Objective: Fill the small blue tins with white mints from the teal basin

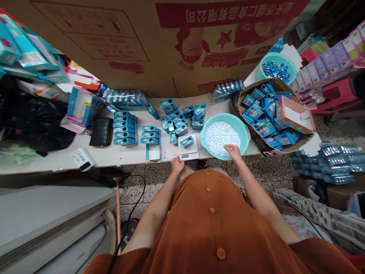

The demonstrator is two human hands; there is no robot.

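Note:
My right hand (233, 152) is over the near right part of a turquoise basin (245, 134) filled with small white tablet candies (221, 135). Its fingers are pinched together; what they hold, if anything, is too small to make out. My left hand (178, 166) rests at the table's front edge, just below a white digital scale (192, 155), with its fingers curled in. Whatever it may hold is hidden. A small blue box (187, 142) lies on the scale's plate. Several similar blue boxes (179, 121) stand in a loose cluster behind the scale.
Left of the scale are a blue display carton (154, 155), a stack of blue boxes (124, 129), a black wallet (101, 131) and a white device (82, 159). A carton of blue boxes (264, 110) stands right of the basin. A large cardboard box (159, 49) blocks the back.

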